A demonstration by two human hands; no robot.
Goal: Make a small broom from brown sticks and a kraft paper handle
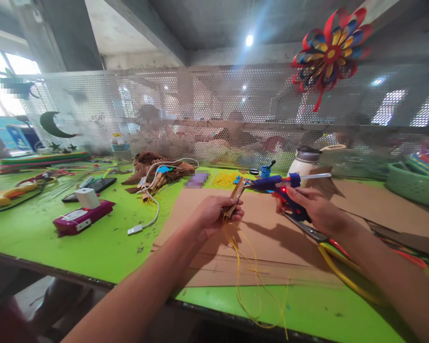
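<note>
My left hand (218,212) pinches a narrow brown cardboard strip (237,190), tilted upward, with yellow strings (238,257) trailing from its lower end over the table edge. In my right hand (314,207) is a blue glue gun (268,183) with a small red light lit on its body. A pale glue stick (318,176) sticks out of its back. The gun's nozzle is at the strip's upper end; whether it touches is too small to tell. Beneath both hands lies a flat cardboard sheet (203,247).
Scissors with yellow handles (334,264) lie under my right forearm. A white bottle (303,162) and a small blue paint pot (265,170) stand behind. On the left are a purple power strip (82,217), a white USB cable (153,214) and a phone (89,189). A green basket (411,186) sits far right.
</note>
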